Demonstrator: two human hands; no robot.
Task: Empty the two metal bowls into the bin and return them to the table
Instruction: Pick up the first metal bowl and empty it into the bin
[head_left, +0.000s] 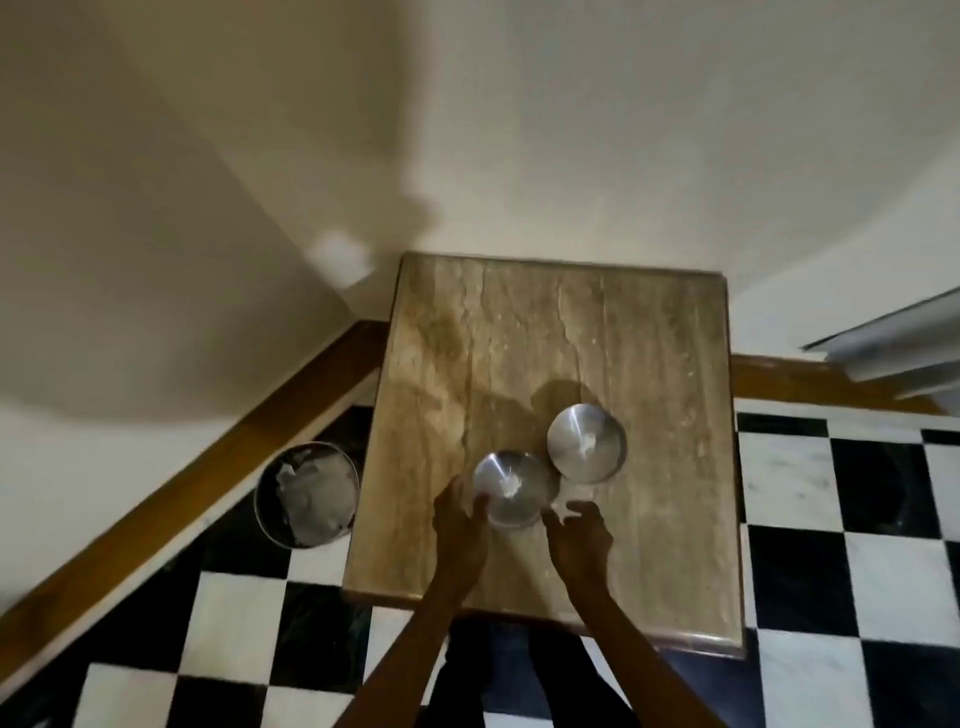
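Observation:
Two shiny metal bowls stand on the small stone-topped table (649, 545). The near bowl (514, 488) holds a bit of white scrap, and so does the far bowl (587, 444), just behind and to its right. My left hand (462, 519) grips the near bowl's left rim, fingers curled over the edge. My right hand (576, 530) hovers at the bowl's right side with fingers spread, touching or almost touching it. The round metal bin (306, 493), lined with crumpled pale material, stands on the floor left of the table.
The table sits in a corner against cream walls with a brown wooden skirting (208, 467). The floor is black and white checkered tile (831, 571). A pale window or door frame (893, 343) juts in at the right.

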